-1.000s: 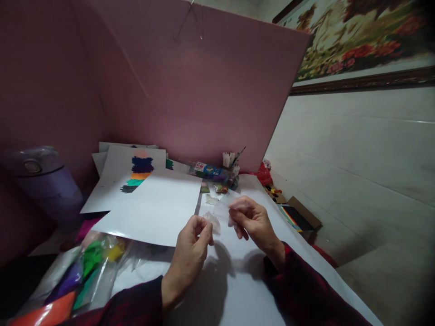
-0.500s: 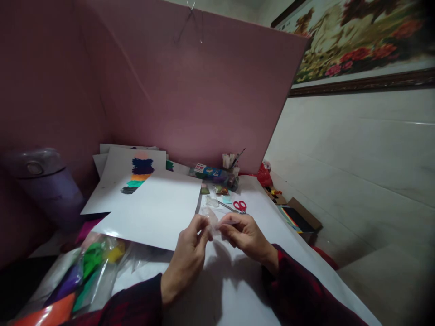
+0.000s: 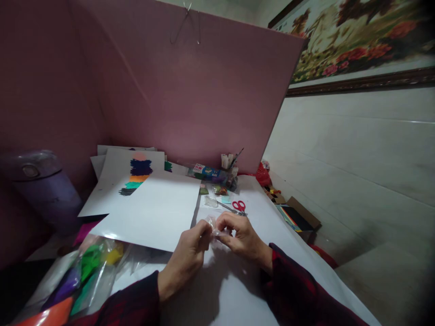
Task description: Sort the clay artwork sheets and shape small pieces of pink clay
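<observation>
My left hand (image 3: 188, 253) and my right hand (image 3: 238, 237) meet over the white-covered table (image 3: 231, 294). Both pinch a small clear plastic bag (image 3: 213, 225) between their fingertips, just above the table. A blank white sheet (image 3: 152, 213) lies to the left of my hands. Red-handled scissors (image 3: 238, 207) lie right behind my right hand.
A sheet with coloured stripes (image 3: 136, 174) lies behind the blank one. Bags of coloured material (image 3: 74, 276) sit at the front left, a purple flask (image 3: 44, 190) at the far left. Small packets and a pot of tools (image 3: 227, 170) stand by the pink board (image 3: 190, 99). A cardboard box (image 3: 299, 217) sits on the right.
My right hand moved left from apart to meet my left hand and took hold of the small clear bag. The scissors came into sight behind it.
</observation>
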The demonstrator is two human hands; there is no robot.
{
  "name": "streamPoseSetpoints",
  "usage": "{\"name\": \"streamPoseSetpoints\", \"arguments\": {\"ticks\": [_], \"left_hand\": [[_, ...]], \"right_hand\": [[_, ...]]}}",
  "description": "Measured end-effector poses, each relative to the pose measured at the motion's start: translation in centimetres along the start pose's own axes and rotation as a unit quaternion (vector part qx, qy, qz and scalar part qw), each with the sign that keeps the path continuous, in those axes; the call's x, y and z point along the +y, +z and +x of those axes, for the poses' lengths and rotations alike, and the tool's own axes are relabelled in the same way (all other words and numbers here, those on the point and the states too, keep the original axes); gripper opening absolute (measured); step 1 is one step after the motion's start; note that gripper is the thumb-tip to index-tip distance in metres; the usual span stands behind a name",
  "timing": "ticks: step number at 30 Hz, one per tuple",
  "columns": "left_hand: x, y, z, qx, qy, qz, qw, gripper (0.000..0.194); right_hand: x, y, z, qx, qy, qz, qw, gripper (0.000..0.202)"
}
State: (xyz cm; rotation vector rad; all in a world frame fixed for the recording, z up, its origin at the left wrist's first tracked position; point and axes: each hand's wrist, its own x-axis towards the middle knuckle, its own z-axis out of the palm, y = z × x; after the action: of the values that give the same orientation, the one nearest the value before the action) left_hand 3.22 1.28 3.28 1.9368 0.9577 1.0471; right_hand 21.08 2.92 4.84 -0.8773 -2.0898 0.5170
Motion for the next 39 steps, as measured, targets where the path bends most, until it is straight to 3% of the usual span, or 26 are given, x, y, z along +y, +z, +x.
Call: {"name": "streamPoseSetpoints", "arguments": {"ticks": [7, 16, 21, 24, 29, 33, 36, 37, 39], "left_hand": [[0.4, 0.6, -0.6, -0.026, 0.005, -0.007, 1.000, 0.018], [0.1, 1.4, -1.1, -0.064, -0.009, 0.024, 0.998, 0.020], [0.0, 1.2, -0.8, 0.004, -0.068, -0.020, 0.997, 0.023], [0.2, 1.0, -0.6, 0.028, -0.087, -0.043, 0.995, 0.026], [0.2, 1.0, -0.7, 0.023, -0.081, -0.054, 0.995, 0.030], [-0.1, 1.2, -0.8, -0.008, -0.078, -0.045, 0.996, 0.029], [0.0, 1.4, -0.8, -0.012, -0.072, -0.041, 0.996, 0.028], [0.1, 1.5, -0.8, -0.004, -0.078, -0.042, 0.996, 0.027], [0.3, 1.8, -0.9, 0.016, -0.099, -0.047, 0.994, 0.027]], "right_hand": [[-0.2, 1.3, -0.7, 0.042, 0.012, -0.098, 0.994, 0.016], [-0.6, 2.5, -0.6, 0.017, 0.104, -0.144, 0.984, 0.022], [-1.0, 1.1, -0.1, -0.037, 0.111, -0.023, 0.993, 0.009], [-0.7, 0.2, 0.3, -0.032, 0.110, 0.056, 0.992, 0.006], [0.6, 0.7, 0.0, -0.047, 0.200, 0.165, 0.965, 0.008], [0.4, 2.2, -0.3, -0.013, 0.191, 0.094, 0.977, 0.011], [0.0, 2.1, 0.1, 0.013, 0.158, 0.028, 0.987, 0.016], [0.1, 1.6, 0.3, -0.012, 0.161, 0.040, 0.986, 0.016], [0.4, -0.1, 1.1, -0.129, 0.184, 0.109, 0.968, 0.011]]}}
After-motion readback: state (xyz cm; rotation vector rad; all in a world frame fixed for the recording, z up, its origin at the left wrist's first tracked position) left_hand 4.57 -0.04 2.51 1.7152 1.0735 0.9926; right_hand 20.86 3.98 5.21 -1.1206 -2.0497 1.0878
